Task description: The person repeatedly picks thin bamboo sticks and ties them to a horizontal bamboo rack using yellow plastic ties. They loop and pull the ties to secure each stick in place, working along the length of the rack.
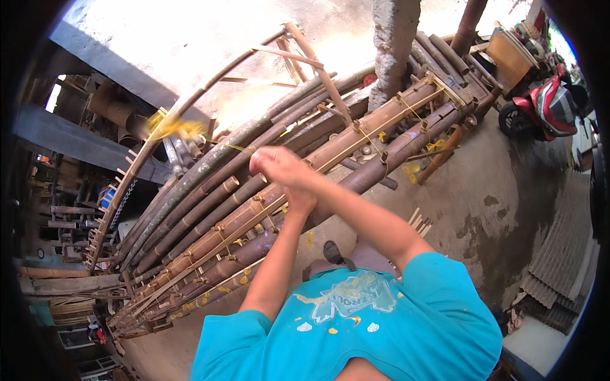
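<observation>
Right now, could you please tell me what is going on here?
A person in a turquoise shirt holds the right hand close to the left hand, partly hiding it, above a long frame of bamboo poles. A yellow strand shows beside the right hand; whether it is gripped is unclear. Farther left is a blurred yellow bundle, with more poles beyond the frame.

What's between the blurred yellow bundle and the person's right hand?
In the head view, a thin yellow strand, a mottled grey pole and a brown pole lie between yellow bundle and right hand.
</observation>
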Demonstrator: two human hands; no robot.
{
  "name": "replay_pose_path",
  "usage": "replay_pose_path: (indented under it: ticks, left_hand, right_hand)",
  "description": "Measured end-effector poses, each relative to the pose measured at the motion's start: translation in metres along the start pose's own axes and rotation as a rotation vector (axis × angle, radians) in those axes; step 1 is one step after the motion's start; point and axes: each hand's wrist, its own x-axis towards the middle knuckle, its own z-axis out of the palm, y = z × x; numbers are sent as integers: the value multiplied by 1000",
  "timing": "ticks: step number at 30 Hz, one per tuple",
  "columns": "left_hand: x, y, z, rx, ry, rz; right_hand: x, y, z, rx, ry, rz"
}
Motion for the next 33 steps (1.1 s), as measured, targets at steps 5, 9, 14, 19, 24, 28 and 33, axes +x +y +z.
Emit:
replay_pose_path:
  ticks: [5,9,14,19,24,28,33]
  left_hand:
    - [7,34,-29,-221,55,21]
    - [-3,13,-21,-162,145,-50]
    - [0,13,-13,-99,186,27]
    - [77,24,-53,-967,158,-175]
    - [123,-50,23,-308,128,-167]
    - [98,-47,-47,-464,-59,-80]
    - [-14,-123,-109,-2,-115,-64]
  right_hand:
    - [7,154,-59,-830,-102,213]
    - [-45,-7,-78,290,-261,9]
    - [-194,95,-41,-31,-248,314]
    - [-192,76,-35,-386,-290,189]
    - [-202,78,-12,-781,-281,70]
    - [-212,65,36,-821,15,-7]
    - [-212,77,127,471,176,360]
